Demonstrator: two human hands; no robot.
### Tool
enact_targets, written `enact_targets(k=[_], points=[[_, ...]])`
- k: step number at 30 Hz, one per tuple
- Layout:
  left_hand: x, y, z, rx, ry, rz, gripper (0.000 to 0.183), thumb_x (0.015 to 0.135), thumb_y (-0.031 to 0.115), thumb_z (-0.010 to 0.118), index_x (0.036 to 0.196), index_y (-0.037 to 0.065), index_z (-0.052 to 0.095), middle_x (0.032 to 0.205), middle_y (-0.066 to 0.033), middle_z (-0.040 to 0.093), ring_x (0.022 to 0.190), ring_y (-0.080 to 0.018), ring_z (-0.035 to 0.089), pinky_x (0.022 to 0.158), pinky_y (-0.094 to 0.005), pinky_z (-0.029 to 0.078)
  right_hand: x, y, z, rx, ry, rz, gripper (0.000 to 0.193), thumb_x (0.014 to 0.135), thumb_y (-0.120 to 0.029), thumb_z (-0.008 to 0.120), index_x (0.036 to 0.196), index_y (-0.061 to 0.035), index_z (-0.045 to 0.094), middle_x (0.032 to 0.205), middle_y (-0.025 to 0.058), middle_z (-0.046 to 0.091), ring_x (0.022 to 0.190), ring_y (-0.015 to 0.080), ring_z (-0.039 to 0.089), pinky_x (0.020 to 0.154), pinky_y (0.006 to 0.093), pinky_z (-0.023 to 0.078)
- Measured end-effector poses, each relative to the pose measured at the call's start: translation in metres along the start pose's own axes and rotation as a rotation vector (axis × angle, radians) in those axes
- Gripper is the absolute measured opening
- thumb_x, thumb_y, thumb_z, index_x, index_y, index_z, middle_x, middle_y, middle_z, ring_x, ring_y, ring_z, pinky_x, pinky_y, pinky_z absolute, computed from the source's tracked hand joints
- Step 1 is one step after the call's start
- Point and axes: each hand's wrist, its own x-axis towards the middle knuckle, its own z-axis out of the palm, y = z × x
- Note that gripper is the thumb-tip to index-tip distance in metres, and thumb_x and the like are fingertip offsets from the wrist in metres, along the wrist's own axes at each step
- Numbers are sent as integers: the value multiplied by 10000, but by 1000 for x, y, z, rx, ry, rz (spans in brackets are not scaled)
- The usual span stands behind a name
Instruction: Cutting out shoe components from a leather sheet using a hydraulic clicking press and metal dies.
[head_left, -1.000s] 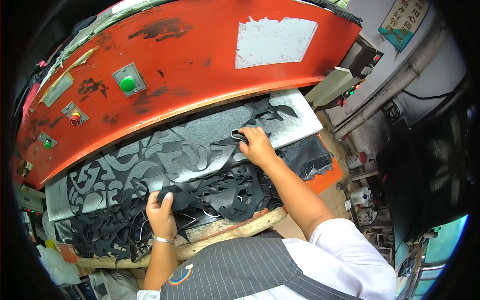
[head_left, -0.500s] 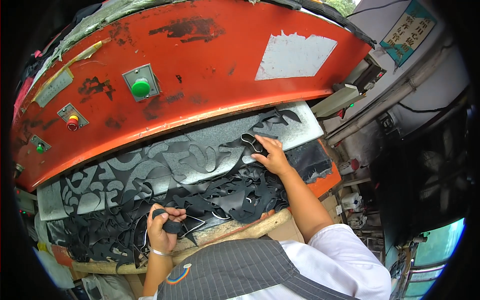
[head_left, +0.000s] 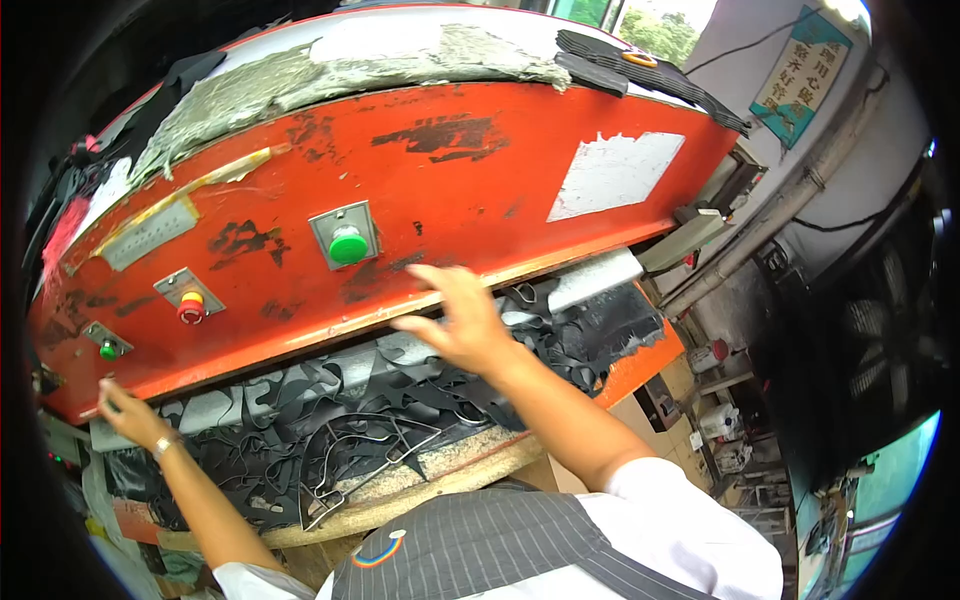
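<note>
My right hand (head_left: 462, 322) is raised in front of the red machine's lower edge. Its fingers are spread and hold nothing, pointing toward the large green push button (head_left: 347, 247) but apart from it. Over at the far left, my left hand (head_left: 128, 414) reaches up with its fingers out, below the small green button (head_left: 108, 349). A thin metal cutting die (head_left: 340, 470) lies on a heap of black cut scraps (head_left: 275, 450). Another small cutting die (head_left: 526, 293) rests on black material at the right part of the pale board (head_left: 597, 280).
The red machine beam (head_left: 440, 220) spans the far side above the board. A red emergency stop (head_left: 190, 307) sits between the green buttons. A worn padded bar (head_left: 430, 490) runs along the near edge. To the right stand a dark fan (head_left: 870, 330) and a shelf with containers (head_left: 720, 420).
My right hand has left the small cutting die and moved up and left toward the large green button. My left hand has let go of dark pieces and moved far left. The view has shifted.
</note>
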Motion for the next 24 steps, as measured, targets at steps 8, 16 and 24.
enact_targets(k=[8,16,24], points=[[16,-26,-23,94,-435,384,394,1006,380,489,961,-6,555,836,-46,506,753,-162,435,735,-313,403,16,-54,17,196,33,122,362,828,-251,738,978,-52,474,705,98,604,618,263,608,566,365,471],[-282,85,-95,-159,-1603,377,143,848,179,677,859,52,612,820,-144,640,774,-345,627,709,-395,505,-151,-44,-56,2,-884,344,430,747,-412,743,917,-42,603,933,152,648,929,357,626,775,463,482],[-351,108,-76,217,-1728,481,199,877,299,633,847,104,618,761,-143,678,725,-356,661,628,-455,517,-210,-43,-49,-345,-582,232,463,543,-200,822,929,-56,612,932,84,579,955,265,545,803,365,420]])
